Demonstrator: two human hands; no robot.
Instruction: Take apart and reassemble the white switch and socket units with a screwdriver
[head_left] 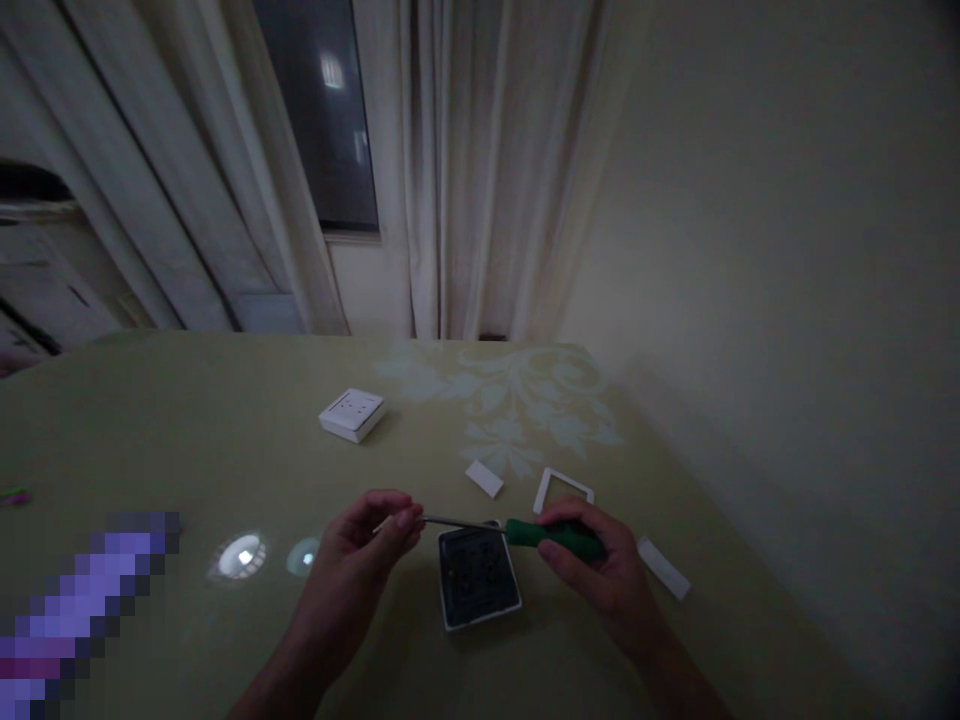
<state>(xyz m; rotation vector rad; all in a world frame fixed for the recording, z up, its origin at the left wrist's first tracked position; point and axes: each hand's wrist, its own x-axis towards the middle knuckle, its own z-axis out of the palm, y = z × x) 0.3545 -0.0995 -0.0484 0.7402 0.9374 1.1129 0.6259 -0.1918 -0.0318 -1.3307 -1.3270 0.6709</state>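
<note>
Now: both bare hands over a pale green table point(195, 440), working close together. Clock centred on the near box, twelve at the far edge.

Right hand point(606, 565), at about three: fingers wrapped firmly round the green handle of a screwdriver with a thin metal shaft point(521, 532). The tool lies nearly level, handle at right, shaft running toward nine across the box's far edge.

Left hand point(375, 540), at about ten: fingers narrow, pinched together at the shaft's tip. Whether they grip the tip itself or something small, cannot tell.

Centre: a square box with dark interior and white rim point(480, 590), resting on the table between the two forearms. Inner detail too dim to read.

Loose parts around it. Twelve: a small flat white rectangle point(484, 479). Between one and two: a thin white square frame point(541, 491), partly behind the right hand. Three: a narrow white strip point(665, 569), just beside the right wrist. Between ten and eleven: a white square socket unit point(352, 410), holed face up, well apart from the hands.

Beyond the far edge, pale folded curtains point(495, 170) beside a dark window point(319, 110).
</note>
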